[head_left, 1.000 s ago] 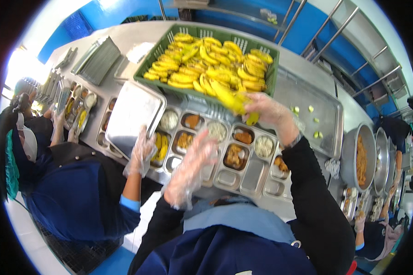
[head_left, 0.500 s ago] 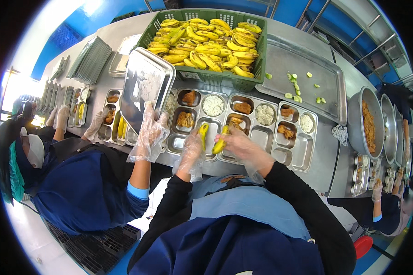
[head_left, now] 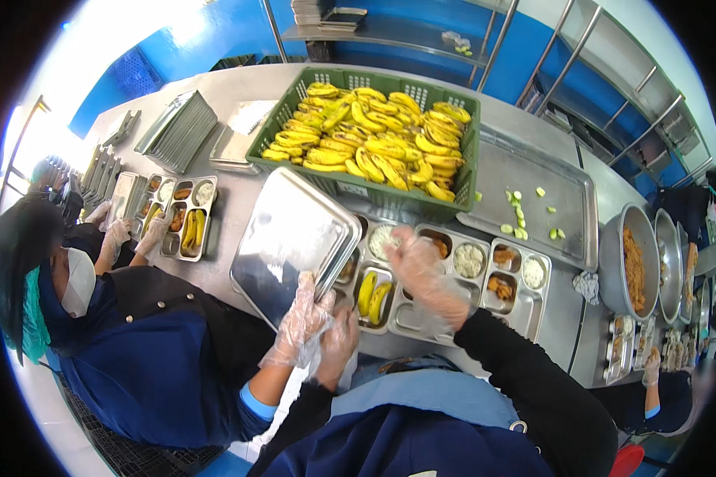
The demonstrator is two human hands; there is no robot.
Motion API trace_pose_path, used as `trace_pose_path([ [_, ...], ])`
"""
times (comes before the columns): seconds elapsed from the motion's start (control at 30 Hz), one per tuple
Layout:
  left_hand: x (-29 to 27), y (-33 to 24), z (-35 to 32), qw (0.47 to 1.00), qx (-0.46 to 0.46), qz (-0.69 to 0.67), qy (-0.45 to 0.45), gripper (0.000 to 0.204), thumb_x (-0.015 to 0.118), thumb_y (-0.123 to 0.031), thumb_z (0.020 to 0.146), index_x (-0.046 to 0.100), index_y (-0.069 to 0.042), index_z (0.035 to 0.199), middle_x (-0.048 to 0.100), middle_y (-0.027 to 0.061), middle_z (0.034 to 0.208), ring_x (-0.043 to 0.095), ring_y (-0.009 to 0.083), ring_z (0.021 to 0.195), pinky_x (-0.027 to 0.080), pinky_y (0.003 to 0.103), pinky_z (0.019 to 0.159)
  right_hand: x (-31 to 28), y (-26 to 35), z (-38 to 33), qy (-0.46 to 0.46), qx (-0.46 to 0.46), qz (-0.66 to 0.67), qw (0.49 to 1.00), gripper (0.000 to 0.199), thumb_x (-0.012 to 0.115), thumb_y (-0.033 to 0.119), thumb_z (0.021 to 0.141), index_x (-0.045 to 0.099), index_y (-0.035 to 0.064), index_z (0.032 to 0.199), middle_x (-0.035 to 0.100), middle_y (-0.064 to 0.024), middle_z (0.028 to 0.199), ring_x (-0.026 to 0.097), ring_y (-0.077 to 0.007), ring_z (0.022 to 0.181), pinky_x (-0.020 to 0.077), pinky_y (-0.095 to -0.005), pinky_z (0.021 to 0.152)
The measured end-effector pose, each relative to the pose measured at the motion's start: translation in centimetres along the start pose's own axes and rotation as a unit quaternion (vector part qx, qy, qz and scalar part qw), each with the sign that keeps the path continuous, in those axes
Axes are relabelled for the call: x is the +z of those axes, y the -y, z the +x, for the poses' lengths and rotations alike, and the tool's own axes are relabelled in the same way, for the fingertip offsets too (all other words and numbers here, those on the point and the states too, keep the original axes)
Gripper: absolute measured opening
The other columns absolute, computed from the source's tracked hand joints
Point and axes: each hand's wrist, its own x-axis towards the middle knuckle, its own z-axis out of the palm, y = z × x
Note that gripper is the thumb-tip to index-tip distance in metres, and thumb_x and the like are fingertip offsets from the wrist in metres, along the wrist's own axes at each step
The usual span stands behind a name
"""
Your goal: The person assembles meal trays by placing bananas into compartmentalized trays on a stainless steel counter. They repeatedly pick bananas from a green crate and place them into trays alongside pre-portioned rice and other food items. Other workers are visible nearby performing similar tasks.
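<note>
Two yellow-green bananas (head_left: 374,298) lie side by side in the long compartment of a metal compartment tray (head_left: 384,327) in front of me. My right hand (head_left: 426,274), in a clear plastic glove, is over the neighbouring tray (head_left: 410,319), fingers apart near the rice (head_left: 382,238) and nothing visible in them. My left hand (head_left: 338,346), also gloved, is at the banana tray's near left corner; a co-worker's gloved hand (head_left: 298,318) partly hides it, so its grip is unclear. That co-worker holds a tilted stack of metal trays or lids (head_left: 294,238) over the left part of the banana tray.
A green crate (head_left: 358,189) full of bananas stands beyond the trays. Right of it, a large flat metal tray (head_left: 549,179) holds cut green pieces (head_left: 517,215). Another filled tray (head_left: 521,278) stands at my right, near metal bowls (head_left: 622,226). Co-workers stand at both sides.
The two bananas went from my hands into the tray. My right hand moved up and away, my left drew back lower left. The co-worker's stack came right and nearer, and the view shifted.
</note>
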Motion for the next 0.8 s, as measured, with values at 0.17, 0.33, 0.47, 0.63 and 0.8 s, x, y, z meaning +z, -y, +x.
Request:
trace_pose_path([
  [0.17,-3.7,2.7,-1.3,0.991,0.065,0.115,-0.004,0.049,0.058,-0.023,0.096,0.046,0.007,0.133,0.056,0.0307,0.114,0.056,0.0432,0.109,0.045,0.044,0.096,-3.7,-2.4,15.2,-0.297,-0.179,-0.017,0.938,0.010,0.070,0.015,0.087,0.064,0.0093,0.092,0.065,-0.0119,0.065,0.066,-0.0326,0.060,0.0512,-0.0430,0.056],
  [0.33,2.3,14.8,-2.6,0.949,0.077,0.299,0.061,0.057,0.063,-0.022,0.094,0.043,0.014,0.134,0.052,0.0375,0.125,0.052,0.0467,0.122,0.042,0.043,0.106,-1.9,-4.5,32.8,-0.259,-0.230,-0.049,0.937,0.012,0.061,0.019,0.087,0.063,0.0079,0.084,0.061,-0.0196,0.069,0.062,-0.0414,0.068,0.0484,-0.0511,0.060],
  [0.47,5.6,20.7,-2.2,0.924,0.073,0.371,0.055,0.061,0.064,-0.025,0.094,0.041,0.010,0.138,0.050,0.0406,0.129,0.051,0.0488,0.126,0.042,0.045,0.108,-0.1,-7.0,42.0,-0.140,-0.203,-0.116,0.962,0.008,0.061,0.015,0.082,0.064,0.0082,0.080,0.058,-0.0170,0.073,0.061,-0.0365,0.079,0.0482,-0.0444,0.065],
  [0.63,1.5,21.4,5.4,0.829,-0.398,-0.384,0.085,0.060,0.050,-0.049,0.101,0.054,0.004,0.129,0.060,0.0224,0.123,0.060,0.0293,0.112,0.047,0.035,0.098,2.5,-6.8,45.4,-0.099,-0.200,-0.370,0.902,0.008,0.060,0.010,0.082,0.068,0.0104,0.082,0.063,-0.0092,0.082,0.064,-0.0303,0.091,0.0515,-0.0405,0.075],
  [0.8,-2.2,19.1,9.8,0.576,-0.443,-0.686,0.013,0.081,0.036,-0.061,0.102,0.046,0.010,0.139,0.060,0.0200,0.127,0.056,0.0273,0.117,0.040,0.037,0.107,2.7,-3.8,45.3,-0.068,-0.097,-0.310,0.943,0.031,0.057,0.035,0.095,0.075,0.0103,0.089,0.071,-0.0075,0.097,0.066,-0.0293,0.100,0.0530,-0.0403,0.082],
])
